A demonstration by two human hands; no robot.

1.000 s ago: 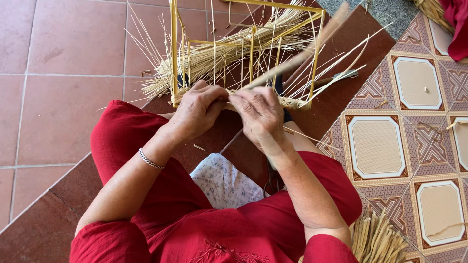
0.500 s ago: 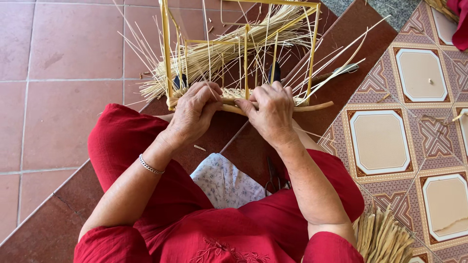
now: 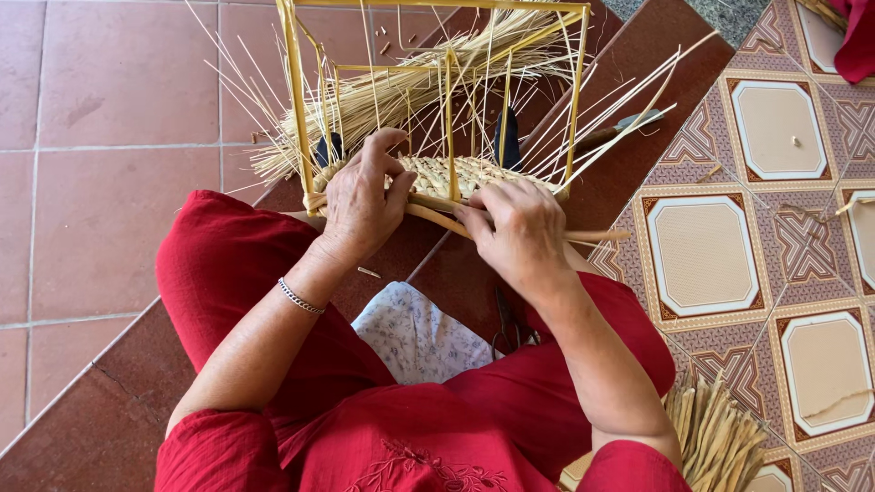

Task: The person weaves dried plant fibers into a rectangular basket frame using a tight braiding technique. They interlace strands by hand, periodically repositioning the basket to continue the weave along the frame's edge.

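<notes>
- While the person is sitting on the floor in red clothes, both hands are working at a yellow frame standing on the dark red step in front of the knees.
- The left hand is curling its fingers over the near left corner of the frame, gripping the woven mat and the straw strands there.
- The right hand is closing its fingers around a thin stick lying along the near edge of the mat, pressing it against the weave.
- Loose straw strands are fanning out through the frame toward the far edge of the step.
- A bundle of straw is lying on the patterned tiles beside the right elbow.
- A silver bracelet is sitting on the left wrist.
</notes>
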